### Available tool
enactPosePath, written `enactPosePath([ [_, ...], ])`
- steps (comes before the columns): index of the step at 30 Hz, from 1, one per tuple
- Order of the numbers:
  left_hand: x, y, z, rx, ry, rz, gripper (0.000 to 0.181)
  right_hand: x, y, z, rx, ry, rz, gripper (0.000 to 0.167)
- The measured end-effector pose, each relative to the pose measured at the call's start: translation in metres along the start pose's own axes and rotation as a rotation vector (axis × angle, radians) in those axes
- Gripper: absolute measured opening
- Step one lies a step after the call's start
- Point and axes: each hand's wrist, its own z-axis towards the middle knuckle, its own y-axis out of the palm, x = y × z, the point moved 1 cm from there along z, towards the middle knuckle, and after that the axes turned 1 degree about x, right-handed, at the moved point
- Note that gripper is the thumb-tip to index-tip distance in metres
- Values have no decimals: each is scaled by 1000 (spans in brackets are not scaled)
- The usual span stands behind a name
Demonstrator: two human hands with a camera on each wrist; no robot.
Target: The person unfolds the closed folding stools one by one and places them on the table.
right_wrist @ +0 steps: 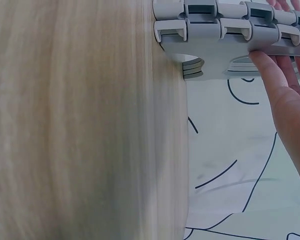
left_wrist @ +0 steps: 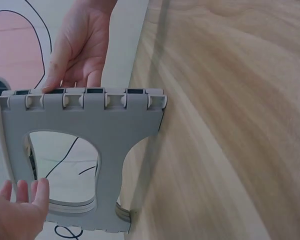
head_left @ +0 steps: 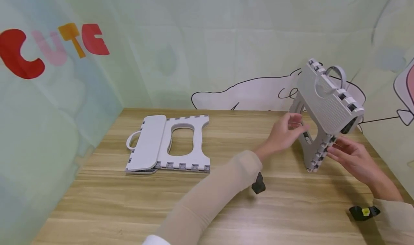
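A light grey folding step stool (head_left: 326,104), folded, stands upright near the right side of the wooden table, its looped handle (head_left: 337,74) at the top. My right hand (head_left: 355,160) grips its hinged side edge. In the right wrist view, the right thumb (right_wrist: 266,70) touches that edge, and part of the fingers is hidden behind it. My left hand (head_left: 284,133) is beside the near leg panel, fingers loosely bent around nothing. In the left wrist view, the left fingers (left_wrist: 32,192) show in front of the panel, close to its oval opening; any contact is unclear.
Another folded step stool (head_left: 182,144) lies flat on the wooden table (head_left: 242,209), left of centre, its handle loop pointing left. Behind the table hangs a printed backdrop (head_left: 194,50) with drawn outlines and coloured letters. Dark wrist devices (head_left: 258,184) sit below both forearms.
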Motion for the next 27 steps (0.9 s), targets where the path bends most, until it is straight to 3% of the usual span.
enactPosePath([
  [5,-5,7,-5,-33,-5,-25,46,1,1,1,-2,0,5,55],
  [11,-10,16,-11,-131,-25,-8,56,3,2,1,-9,-16,62,56],
  [14,-14,21,-14,-190,-6,36,61,3,2,0,-19,-28,87,56],
  [19,-14,29,-17,-245,56,174,66,2,2,0,-13,-19,39,57],
  [27,-13,42,-21,-233,24,292,63,2,2,0,-12,-10,15,56],
])
